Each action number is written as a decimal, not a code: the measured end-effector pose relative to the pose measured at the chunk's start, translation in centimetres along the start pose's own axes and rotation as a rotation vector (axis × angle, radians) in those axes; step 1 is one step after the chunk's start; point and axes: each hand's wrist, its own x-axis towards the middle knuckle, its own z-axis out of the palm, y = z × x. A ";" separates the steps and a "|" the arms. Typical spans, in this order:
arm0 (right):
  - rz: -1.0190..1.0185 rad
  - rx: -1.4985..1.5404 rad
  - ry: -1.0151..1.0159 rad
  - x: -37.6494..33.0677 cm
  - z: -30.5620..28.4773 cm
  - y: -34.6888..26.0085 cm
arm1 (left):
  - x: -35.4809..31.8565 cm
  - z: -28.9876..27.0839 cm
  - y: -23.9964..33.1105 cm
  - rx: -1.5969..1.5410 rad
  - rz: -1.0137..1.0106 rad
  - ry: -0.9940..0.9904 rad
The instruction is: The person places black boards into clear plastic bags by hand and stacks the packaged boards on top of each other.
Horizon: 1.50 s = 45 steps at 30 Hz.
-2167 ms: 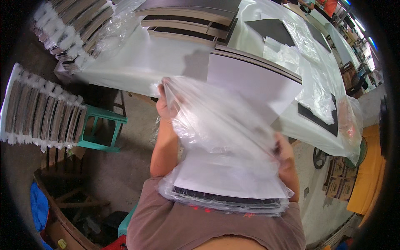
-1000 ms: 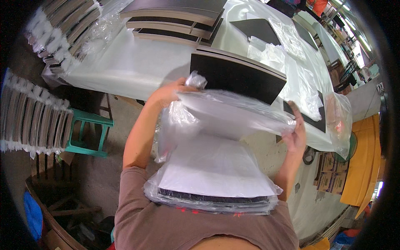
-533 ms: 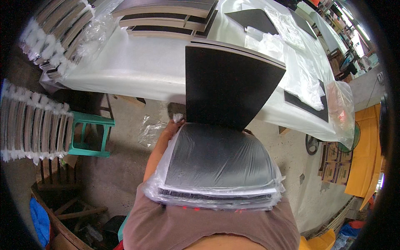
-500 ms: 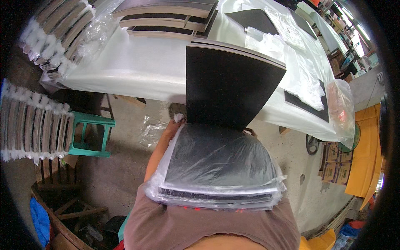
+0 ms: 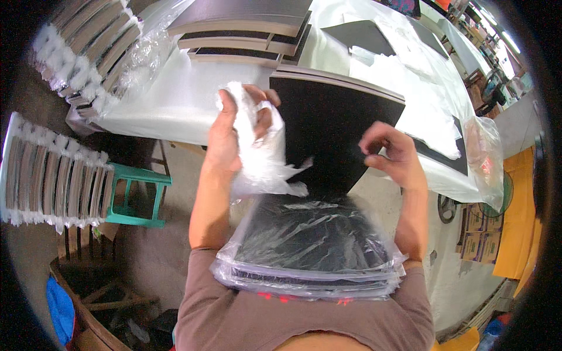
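My left hand (image 5: pixel 225 131) is raised in front of the table, its fingers curled around a crumpled white plastic bag (image 5: pixel 260 155) that hangs down from it. Opposite it, my right hand (image 5: pixel 389 149) is held up with bent fingers and a gap between thumb and fingertips; nothing shows in it. Between the two hands stands a stack of black boards (image 5: pixel 328 128), leaning against the table edge. Below, close to my body, a clear-plastic-wrapped stack of black boards (image 5: pixel 316 240) rests on my lap.
On the white-covered table (image 5: pixel 170 111) lie a pile of thick dark boards (image 5: pixel 240 26) and loose plastic sheets (image 5: pixel 404 93). At left, a green stool (image 5: pixel 137 196) bears a row of wrapped bundles (image 5: pixel 52 172). Cartons (image 5: pixel 483 234) and orange-yellow sheets (image 5: pixel 518 222) stand at right.
Both hands have risen from beside the boards, where they were mostly hidden. The left one now holds the white plastic bag out in the open.
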 end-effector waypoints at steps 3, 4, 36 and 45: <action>-0.245 -0.344 0.028 4.1 3.7 -4.1 | 0.7 3.4 -1.2 -0.117 -0.009 0.148; -0.265 -0.345 0.112 4.6 4.7 -4.4 | 0.6 3.5 -1.1 0.071 -0.116 0.070; -0.220 0.111 0.513 5.1 7.3 -0.2 | -1.7 3.8 -3.9 -0.059 -0.091 0.278; -0.134 -0.251 0.482 4.2 6.1 0.8 | -1.7 2.8 -5.2 -0.075 -0.132 0.299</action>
